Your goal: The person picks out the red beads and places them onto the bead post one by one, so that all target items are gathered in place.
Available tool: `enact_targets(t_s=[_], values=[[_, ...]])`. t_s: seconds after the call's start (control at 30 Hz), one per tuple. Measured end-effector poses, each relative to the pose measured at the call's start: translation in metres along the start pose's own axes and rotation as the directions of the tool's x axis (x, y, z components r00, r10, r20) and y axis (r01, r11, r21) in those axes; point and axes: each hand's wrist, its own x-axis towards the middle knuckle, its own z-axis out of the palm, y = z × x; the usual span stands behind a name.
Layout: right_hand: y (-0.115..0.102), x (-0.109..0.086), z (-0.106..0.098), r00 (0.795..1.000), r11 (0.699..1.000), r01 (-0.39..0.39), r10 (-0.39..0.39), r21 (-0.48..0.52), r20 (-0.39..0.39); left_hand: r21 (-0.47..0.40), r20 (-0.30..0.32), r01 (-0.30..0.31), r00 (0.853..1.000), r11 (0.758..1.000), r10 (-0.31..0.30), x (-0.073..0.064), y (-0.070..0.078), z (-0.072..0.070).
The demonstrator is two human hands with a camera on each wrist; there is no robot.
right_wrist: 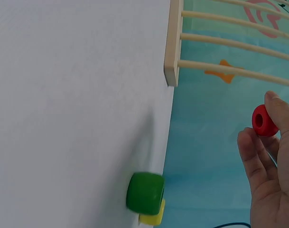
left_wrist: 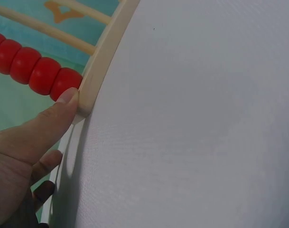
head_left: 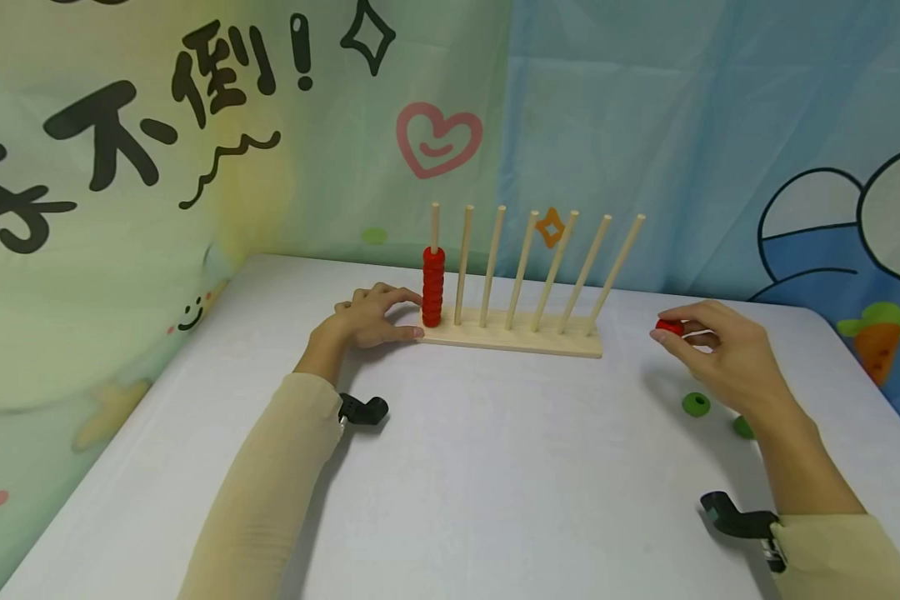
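A wooden peg rack [head_left: 510, 336] with a row of upright pegs stands toward the back of the table. Red beads [head_left: 433, 287] are stacked on its leftmost peg. My left hand [head_left: 375, 317] holds the left end of the rack's base, thumb at the front corner, index finger reaching behind. In the left wrist view the thumb [left_wrist: 49, 121] presses the base beside the lowest bead. Off to the right of the rack, my right hand [head_left: 723, 346] pinches a single red bead [right_wrist: 264, 120] between thumb and fingers, above the table; its hole shows in the right wrist view.
Two green beads [head_left: 696, 404] lie on the white table below my right hand, one partly hidden by the forearm. A yellow piece [right_wrist: 153, 216] shows behind a green bead in the right wrist view. A printed cloth [head_left: 645, 125] hangs behind the table.
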Motion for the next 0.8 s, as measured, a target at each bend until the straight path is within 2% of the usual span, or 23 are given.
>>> enact_targets(t_s=[0.27, 0.47, 0.8], values=[[-0.012, 0.006, 0.008, 1.0, 0.998, 0.005, -0.005, 0.056, -0.005, -0.002, -0.001, 0.004, 1.0, 1.0, -0.004, -0.001, 0.002, 0.0], [-0.02, 0.009, 0.016, 0.998, 0.991, 0.055, -0.055, 0.124, -0.004, -0.005, 0.0, 0.003, 1.0, 1.0, -0.003, -0.002, 0.002, 0.0], [-0.031, 0.013, 0.028, 0.997, 0.991, 0.028, -0.037, 0.133, 0.065, -0.006, -0.002, 0.007, 1.0, 1.0, -0.007, 0.0, 0.002, 0.0]])
